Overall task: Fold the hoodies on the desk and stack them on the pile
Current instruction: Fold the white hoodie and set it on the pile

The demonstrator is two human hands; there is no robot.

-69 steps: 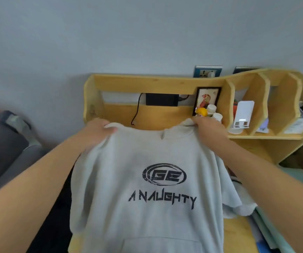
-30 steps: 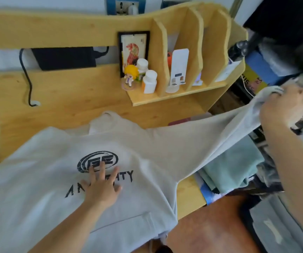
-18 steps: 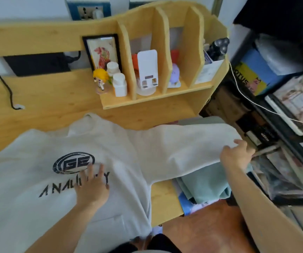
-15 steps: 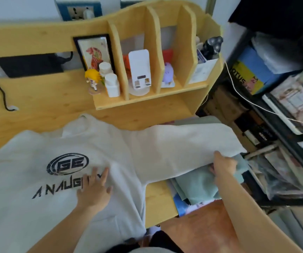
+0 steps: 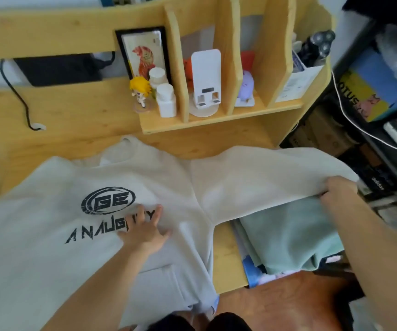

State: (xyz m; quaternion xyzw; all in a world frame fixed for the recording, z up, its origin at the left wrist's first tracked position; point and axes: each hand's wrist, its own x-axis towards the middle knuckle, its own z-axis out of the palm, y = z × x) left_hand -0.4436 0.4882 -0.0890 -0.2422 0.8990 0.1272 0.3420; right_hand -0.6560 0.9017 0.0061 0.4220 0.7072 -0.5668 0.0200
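A pale wooden desk (image 5: pixel 226 256) with a raised back panel and slotted shelf filled the view. Spread flat across the desk, front up, lay a light grey hoodie (image 5: pixel 49 235) of soft, fleecy knit with a pouch pocket low on its front. Its chest carried a black oval logo reading "GE" above distressed block letters, "A NAUG…Y", the middle letters hidden. The hoodie's sleeve (image 5: pixel 259 180) stretched off the hoodie's right side, over a pile of folded clothes (image 5: pixel 290 237) at the desk's right end, topped by a mint green, smooth-looking garment.

The left hand (image 5: pixel 144 230) pressed flat on the hoodie's chest, over the lettering, fingers straight and spread. The right hand (image 5: pixel 338 194) gripped the sleeve's cuff end, fingers curled under the fabric, just above the green garment.

On the shelf behind the hoodie stood a black-framed picture (image 5: pixel 143 53) of a red and gold figure, a white plastic phone stand (image 5: pixel 205 82) in the slot to its right, two white screw-cap bottles (image 5: pixel 166 99), and a small yellow-haired figurine (image 5: pixel 140 91). A black cable (image 5: pixel 18 96) hung down the back panel behind the hoodie's left shoulder. Beyond the desk's right end, a blue and yellow box (image 5: pixel 372 91) showed the letters "OTUS", and a dark box nearer the sleeve read "adidas" (image 5: pixel 378 183).
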